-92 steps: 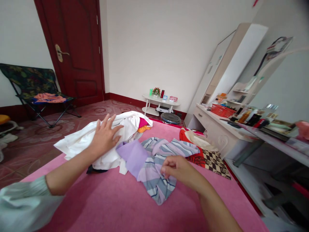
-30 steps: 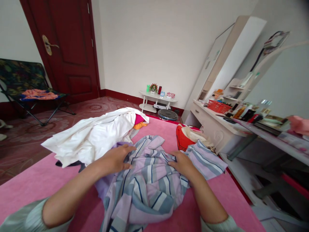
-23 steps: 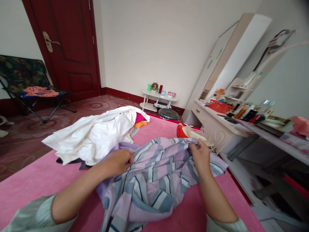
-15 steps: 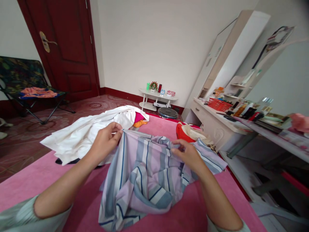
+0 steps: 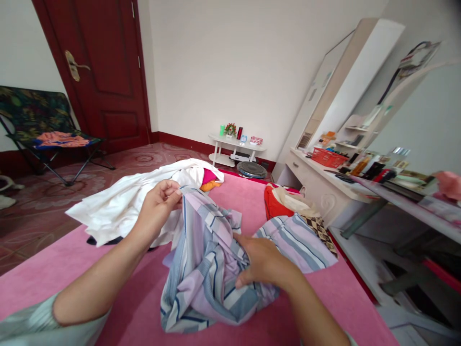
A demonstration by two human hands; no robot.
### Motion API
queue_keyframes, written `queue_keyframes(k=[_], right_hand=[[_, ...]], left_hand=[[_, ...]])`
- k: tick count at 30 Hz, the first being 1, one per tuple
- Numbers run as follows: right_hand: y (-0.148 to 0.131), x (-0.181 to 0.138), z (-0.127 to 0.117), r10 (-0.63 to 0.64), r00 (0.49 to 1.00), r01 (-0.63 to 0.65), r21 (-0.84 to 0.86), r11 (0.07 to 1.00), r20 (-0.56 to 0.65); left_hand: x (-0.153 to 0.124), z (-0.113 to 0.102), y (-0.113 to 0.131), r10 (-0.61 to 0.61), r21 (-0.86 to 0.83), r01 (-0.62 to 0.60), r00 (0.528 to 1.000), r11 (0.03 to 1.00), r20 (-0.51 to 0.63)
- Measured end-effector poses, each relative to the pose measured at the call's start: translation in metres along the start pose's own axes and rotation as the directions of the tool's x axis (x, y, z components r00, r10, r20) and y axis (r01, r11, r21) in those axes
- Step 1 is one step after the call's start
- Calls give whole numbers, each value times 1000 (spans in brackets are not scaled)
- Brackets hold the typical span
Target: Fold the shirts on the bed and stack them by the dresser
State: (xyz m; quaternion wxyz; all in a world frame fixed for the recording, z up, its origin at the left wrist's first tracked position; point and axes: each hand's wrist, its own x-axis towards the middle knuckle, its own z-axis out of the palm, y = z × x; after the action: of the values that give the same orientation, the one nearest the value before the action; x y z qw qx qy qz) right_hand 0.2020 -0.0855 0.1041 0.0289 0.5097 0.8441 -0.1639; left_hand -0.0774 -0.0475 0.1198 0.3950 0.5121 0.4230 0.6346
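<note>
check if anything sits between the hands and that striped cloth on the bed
Nothing visible does. The left hand pinches an upper edge of the striped cloth, and the right hand lies directly on its bunched middle.

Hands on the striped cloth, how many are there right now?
2. The left hand pinches the upper edge of the striped cloth, lifting it; the right hand presses on its bunched middle.

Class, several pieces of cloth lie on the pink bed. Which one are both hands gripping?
The striped lilac-and-blue cloth: left hand pinches its edge, right hand presses its middle. The white cloth lies untouched beside it.
</note>
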Motion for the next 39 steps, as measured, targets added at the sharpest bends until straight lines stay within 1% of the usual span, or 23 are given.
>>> queue_keyframes(k=[2,3,5,6,7,8,9,10,11,12,13,14,15,16,18,20,22,26,30,32,35,37,39], right_hand=[[-8,-8,-2,-93,994,93,5,996,61],[-14,-11,-1,-124,989,125,-9,992,81],[-26,-14,2,-122,990,129,-87,988,72],[-31,-13,4,-104,993,109,-135,985,48],[-33,-12,4,-86,996,88,-174,981,21],[-33,-11,2,-76,997,74,-196,978,-6],[-31,-9,-1,-75,997,68,-198,978,-26],[-25,-9,-5,-69,996,59,-182,981,-48],[-17,-9,-11,-49,996,38,-151,988,-74],[-6,-10,-18,-13,994,1,-112,994,-107],[7,-12,-25,42,988,-53,-72,996,-149],[22,-14,-31,110,976,-118,-34,992,-190],[38,-17,-35,179,958,-186,-11,983,-224],[54,-20,-37,253,935,-261,0,965,-249],[84,-25,-35,361,904,-370,5,929,-229],[106,-26,-27,396,904,-400,11,917,-158],[117,-24,-16,399,911,-401,3,916,-108],[114,-15,-2,367,924,-373,-37,927,-108],[105,-9,0,292,946,-300,-32,954,-143],[103,-8,-2,315,928,-329,-39,944,-200],[102,-6,-7,338,892,-353,4,936,-300],[102,-4,-9,357,868,-344,100,933,-344],[103,-2,-8,411,832,-317,289,903,-373]], left_hand=[[6,-6,-13,-28,87,27,1000,996,1],[7,-7,-17,-15,158,12,1000,987,14],[6,-6,-19,73,323,-93,995,942,73],[3,-3,-17,127,399,-175,981,900,144],[0,-1,-13,160,458,-266,953,848,257],[-4,2,-10,153,493,-353,904,795,400],[-9,4,-7,102,505,-429,828,749,552],[-14,6,-6,14,502,-486,729,715,685],[-18,8,-7,-90,499,-521,624,693,777],[-22,9,-10,-185,505,-541,538,672,822],[-26,10,-14,-267,527,-552,483,647,834],[-29,11,-18,-330,557,-561,459,612,825],[-31,12,-22,-372,591,-571,463,569,805],[-33,13,-24,-394,623,-579,483,525,782],[-37,16,-23,-404,671,-587,536,453,741],[-42,22,-15,-401,703,-588,577,401,712],[-48,29,-5,-425,724,-594,587,351,689],[-62,43,6,-460,713,-640,562,286,688],[-69,48,4,-515,717,-641,532,273,672],[-68,47,4,-492,709,-637,532,305,689],[-66,45,7,-389,691,-638,573,340,721],[-65,45,8,-384,697,-634,583,335,716],[-67,46,6,-406,708,-633,584,314,703]])
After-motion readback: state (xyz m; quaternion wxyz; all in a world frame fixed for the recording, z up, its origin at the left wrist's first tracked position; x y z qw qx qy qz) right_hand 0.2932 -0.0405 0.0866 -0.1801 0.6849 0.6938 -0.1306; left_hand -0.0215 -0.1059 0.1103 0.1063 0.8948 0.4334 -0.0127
